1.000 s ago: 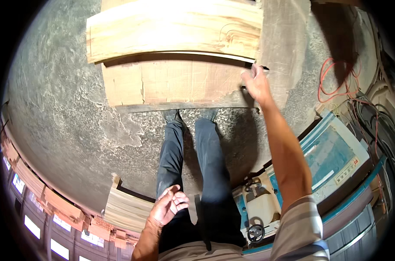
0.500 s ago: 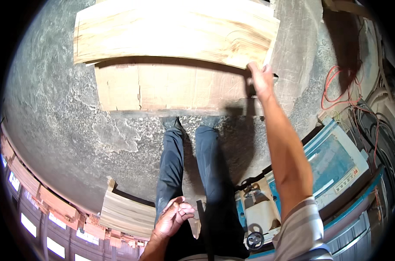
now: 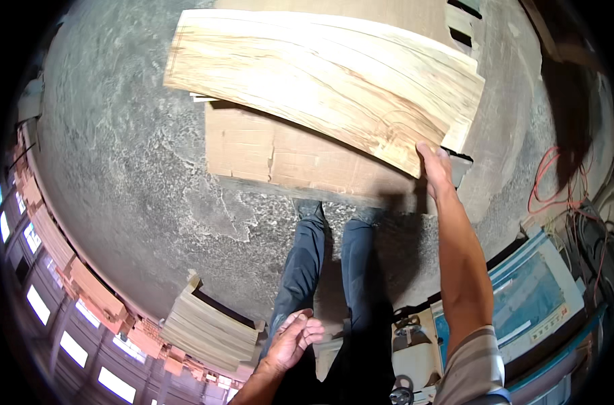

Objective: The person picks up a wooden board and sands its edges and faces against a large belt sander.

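A wide, pale wooden board [image 3: 307, 67] with streaky brown grain lies slantwise in front of me. Its near right corner is pinched between the thumb and fingers of my right hand [image 3: 437, 169]. Under it, edges of other boards [image 3: 461, 133] peek out at the right end. A flattened brown cardboard sheet [image 3: 300, 155] shows below the board's near edge. My left hand [image 3: 297, 339] hangs low in front of my legs, palm up, fingers loosely curled and apart, with nothing visible in it.
Blue-and-white machinery [image 3: 533, 297] with a handwheel [image 3: 401, 395] stands at lower right. Orange hose [image 3: 540, 175] and dark cables lie at the right. A stack of planks [image 3: 209, 327] sits at lower left, with reddish timber piles [image 3: 94, 290] beyond.
The whole view has shifted, so things appear farther right and lower. The board now slants more, its right end nearer me, with my right hand still on its corner. My left hand's fingers have loosened slightly.
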Demonstrator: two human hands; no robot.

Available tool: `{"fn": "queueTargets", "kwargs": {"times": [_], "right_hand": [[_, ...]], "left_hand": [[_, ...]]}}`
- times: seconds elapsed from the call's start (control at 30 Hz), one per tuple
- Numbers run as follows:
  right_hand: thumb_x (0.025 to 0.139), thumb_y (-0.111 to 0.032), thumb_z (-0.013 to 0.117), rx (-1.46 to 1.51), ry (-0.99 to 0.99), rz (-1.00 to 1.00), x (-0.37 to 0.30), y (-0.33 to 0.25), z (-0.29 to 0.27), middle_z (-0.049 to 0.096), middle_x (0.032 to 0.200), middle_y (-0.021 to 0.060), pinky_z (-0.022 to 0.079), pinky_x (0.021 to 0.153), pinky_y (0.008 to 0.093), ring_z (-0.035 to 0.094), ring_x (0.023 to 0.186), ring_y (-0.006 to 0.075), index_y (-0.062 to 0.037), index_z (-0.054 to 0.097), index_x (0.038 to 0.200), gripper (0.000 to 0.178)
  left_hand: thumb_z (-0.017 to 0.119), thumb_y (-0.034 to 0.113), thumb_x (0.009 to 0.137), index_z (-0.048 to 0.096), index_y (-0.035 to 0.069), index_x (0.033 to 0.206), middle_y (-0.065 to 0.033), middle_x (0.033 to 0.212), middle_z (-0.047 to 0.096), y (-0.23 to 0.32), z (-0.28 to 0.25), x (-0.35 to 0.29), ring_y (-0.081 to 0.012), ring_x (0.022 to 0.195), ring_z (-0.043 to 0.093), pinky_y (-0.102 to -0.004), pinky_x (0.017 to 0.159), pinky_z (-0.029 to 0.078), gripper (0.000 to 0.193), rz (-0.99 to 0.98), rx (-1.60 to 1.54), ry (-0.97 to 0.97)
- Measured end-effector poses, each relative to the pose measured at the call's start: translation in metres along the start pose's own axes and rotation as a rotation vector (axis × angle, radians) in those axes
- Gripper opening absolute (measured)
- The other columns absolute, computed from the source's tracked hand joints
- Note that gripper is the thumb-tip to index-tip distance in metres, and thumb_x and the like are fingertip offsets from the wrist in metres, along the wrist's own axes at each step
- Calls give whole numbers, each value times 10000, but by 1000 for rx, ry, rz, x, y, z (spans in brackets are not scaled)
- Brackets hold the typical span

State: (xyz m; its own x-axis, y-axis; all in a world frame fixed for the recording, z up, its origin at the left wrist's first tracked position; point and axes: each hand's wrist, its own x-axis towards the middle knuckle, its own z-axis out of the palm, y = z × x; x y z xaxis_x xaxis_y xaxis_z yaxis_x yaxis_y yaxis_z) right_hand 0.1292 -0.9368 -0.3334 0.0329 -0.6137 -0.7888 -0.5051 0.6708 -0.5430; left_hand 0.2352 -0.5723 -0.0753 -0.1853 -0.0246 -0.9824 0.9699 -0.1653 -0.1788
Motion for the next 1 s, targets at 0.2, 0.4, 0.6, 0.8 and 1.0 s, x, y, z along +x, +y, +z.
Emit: {"fn": "queueTargets", "kwargs": {"times": [0.2,0.4,0.6,0.8,1.0], "right_hand": [[758,-261,680,51,-223,147,-70,-40,-17,547,1101,109,474,765,305,559,945,206,32,383,1229,629],[741,-279,693,-8,-486,252,-153,-88,-20,574,1024,62,451,617,261,558,831,146,-17,463,1198,575],[726,-200,690,78,-478,74,-242,-126,12,581,1070,93,444,810,292,562,939,180,10,459,1217,582],[736,-192,612,57,-413,-227,-328,-197,96,610,1004,134,439,791,309,571,889,200,60,557,1088,436],[723,-179,608,-94,-488,-319,-460,-281,57,610,895,81,438,684,260,564,779,145,65,574,1036,399]], "left_hand": [[488,163,902,492,30,1073,-120,854,624,-4,6,-14,-237,796,622,-342,713,519,217,25,-35,4],[547,178,867,526,53,1046,-107,870,611,9,17,-40,-207,775,614,-312,698,520,219,86,-32,-56],[524,183,881,520,53,1034,-109,868,608,24,2,-77,-212,775,612,-321,690,521,201,218,-1,-84],[487,143,887,517,56,1008,-101,839,600,58,-26,-107,-200,730,613,-303,636,531,152,362,-9,-53],[485,357,884,440,39,1090,-160,998,568,115,-30,-128,-252,867,586,-371,723,513,382,512,-89,-45]]}}
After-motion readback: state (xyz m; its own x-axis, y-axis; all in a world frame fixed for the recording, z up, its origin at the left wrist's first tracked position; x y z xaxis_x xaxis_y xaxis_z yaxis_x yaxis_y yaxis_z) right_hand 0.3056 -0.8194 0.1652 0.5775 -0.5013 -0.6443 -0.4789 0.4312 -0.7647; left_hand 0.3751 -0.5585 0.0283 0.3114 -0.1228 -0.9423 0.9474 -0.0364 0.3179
